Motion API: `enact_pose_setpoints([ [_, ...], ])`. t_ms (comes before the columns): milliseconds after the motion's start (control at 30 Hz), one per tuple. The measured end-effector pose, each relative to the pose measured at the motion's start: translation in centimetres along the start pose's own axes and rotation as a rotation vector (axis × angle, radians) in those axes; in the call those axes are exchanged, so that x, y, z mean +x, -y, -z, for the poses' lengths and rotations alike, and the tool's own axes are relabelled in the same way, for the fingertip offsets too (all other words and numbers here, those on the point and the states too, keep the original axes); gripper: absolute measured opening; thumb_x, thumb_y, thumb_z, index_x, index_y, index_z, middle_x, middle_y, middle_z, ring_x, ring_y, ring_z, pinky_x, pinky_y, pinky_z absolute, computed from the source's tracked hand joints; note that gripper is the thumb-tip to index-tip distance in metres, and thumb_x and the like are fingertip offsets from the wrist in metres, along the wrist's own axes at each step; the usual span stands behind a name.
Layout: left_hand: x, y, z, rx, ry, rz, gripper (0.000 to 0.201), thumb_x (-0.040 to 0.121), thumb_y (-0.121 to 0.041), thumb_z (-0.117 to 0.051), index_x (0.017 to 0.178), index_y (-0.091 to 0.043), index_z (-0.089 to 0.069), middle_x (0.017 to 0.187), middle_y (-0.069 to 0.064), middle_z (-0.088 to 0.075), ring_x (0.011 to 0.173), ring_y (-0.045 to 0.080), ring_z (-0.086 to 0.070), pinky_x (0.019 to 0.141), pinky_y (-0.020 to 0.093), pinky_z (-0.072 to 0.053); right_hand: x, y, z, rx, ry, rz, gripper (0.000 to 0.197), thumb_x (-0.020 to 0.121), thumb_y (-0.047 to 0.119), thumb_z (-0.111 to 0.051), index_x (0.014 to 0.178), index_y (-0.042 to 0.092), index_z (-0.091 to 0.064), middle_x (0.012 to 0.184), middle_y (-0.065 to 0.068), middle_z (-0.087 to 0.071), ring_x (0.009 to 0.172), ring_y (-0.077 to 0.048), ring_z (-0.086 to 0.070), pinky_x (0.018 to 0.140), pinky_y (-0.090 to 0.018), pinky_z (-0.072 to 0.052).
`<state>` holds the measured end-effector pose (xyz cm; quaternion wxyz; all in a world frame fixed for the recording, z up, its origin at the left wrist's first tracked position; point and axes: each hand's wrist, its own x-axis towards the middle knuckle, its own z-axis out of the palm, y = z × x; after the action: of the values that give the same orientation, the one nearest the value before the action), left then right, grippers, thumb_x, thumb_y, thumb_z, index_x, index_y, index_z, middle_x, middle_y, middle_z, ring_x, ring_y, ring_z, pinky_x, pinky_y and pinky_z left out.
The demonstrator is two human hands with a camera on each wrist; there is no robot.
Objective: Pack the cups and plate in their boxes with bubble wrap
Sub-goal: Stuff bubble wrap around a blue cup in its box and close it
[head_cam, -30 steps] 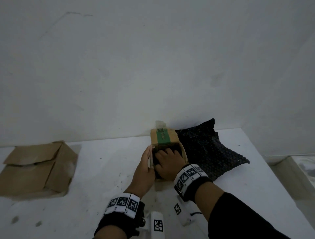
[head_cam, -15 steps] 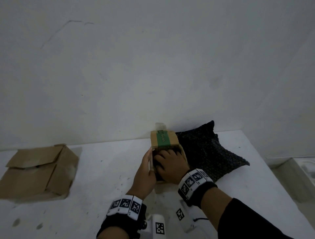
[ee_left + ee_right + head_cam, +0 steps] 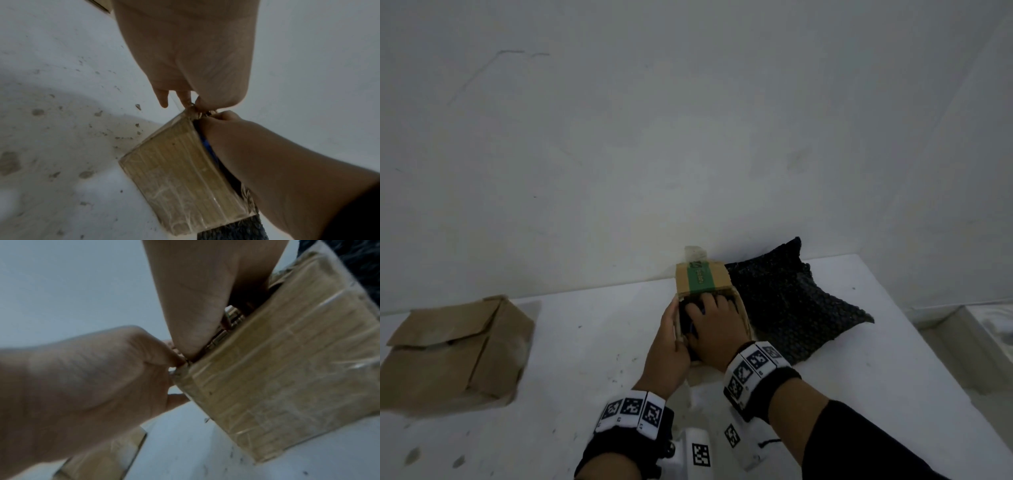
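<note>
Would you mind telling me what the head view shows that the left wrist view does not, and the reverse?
Only the head view shows the flat brown box lying far left on the table, the green band on the small box's raised flap, and the black bubble wrap spread beside it. Only the left wrist view shows the small box's taped side wall. Both show the left hand at the box's edge and the right hand reaching inside.

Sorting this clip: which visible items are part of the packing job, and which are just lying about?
In the job:
small box, steadied by the left hand
dark wrapped item under the right hand
black bubble wrap
brown box, probably

Lying about:
white tagged pieces on the table
</note>
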<state>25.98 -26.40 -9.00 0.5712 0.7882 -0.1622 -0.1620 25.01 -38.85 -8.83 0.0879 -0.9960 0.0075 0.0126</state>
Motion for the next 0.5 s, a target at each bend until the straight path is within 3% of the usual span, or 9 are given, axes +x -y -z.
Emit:
enact_pose_setpoints([
  [167,0.2,0.1,-0.4,0.005,-0.025,-0.006,0.068,0.089,0.012,-0.034,0.146,-0.024,-0.022,0.147,-0.003,-0.035,0.132,0.008,-0.036,0.112,0.037,-0.034,-0.8,-0.3,-0.5,0.06,0.128,-0.126,0.062,0.091,0.046,-0.044,0.142,0.015,-0.027,0.146,-0.019,-0.024,0.13,-0.041,-0.03,0.11,-0.048,-0.026],
  [267,0.3,-0.2,-0.3,0.077,-0.025,0.006,0.067,0.089,0.008,-0.034,0.146,-0.026,-0.021,0.148,-0.001,-0.035,0.131,0.009,-0.036,0.111,0.038,-0.035,-0.6,-0.5,-0.7,0.063,0.121,-0.09,0.059,0.09,0.044,-0.046,0.138,0.013,-0.031,0.144,-0.02,-0.026,0.128,-0.04,-0.032,0.111,-0.048,-0.023],
  [333,0.6,-0.3,-0.2,0.19,-0.035,0.026,0.066,0.087,-0.001,-0.037,0.146,-0.029,-0.022,0.146,0.001,-0.039,0.128,0.013,-0.04,0.108,0.039,-0.038,-0.8,-1.1,0.0,0.156,0.099,-0.051,0.053,0.087,0.04,-0.049,0.132,0.012,-0.039,0.139,-0.019,-0.032,0.124,-0.039,-0.035,0.109,-0.049,-0.026],
  [400,0.8,-0.9,-0.3,0.391,-0.07,0.069,0.071,0.079,-0.012,-0.039,0.144,-0.033,-0.023,0.142,0.003,-0.044,0.127,0.025,-0.044,0.105,0.047,-0.038,-1.3,-2.0,1.2,0.292,0.052,0.03,0.047,0.083,0.036,-0.047,0.121,0.009,-0.048,0.128,-0.017,-0.041,0.115,-0.036,-0.041,0.103,-0.047,-0.035],
  [500,1.0,-3.3,-1.5,0.636,-0.137,0.16,0.063,0.079,-0.012,-0.043,0.138,-0.029,-0.031,0.136,0.008,-0.046,0.129,0.03,-0.037,0.108,0.056,-0.024,-2.2,-4.3,3.4,0.427,0.006,0.114,0.032,0.084,0.023,-0.053,0.113,0.009,-0.055,0.119,-0.012,-0.046,0.105,-0.03,-0.048,0.089,-0.041,-0.046],
])
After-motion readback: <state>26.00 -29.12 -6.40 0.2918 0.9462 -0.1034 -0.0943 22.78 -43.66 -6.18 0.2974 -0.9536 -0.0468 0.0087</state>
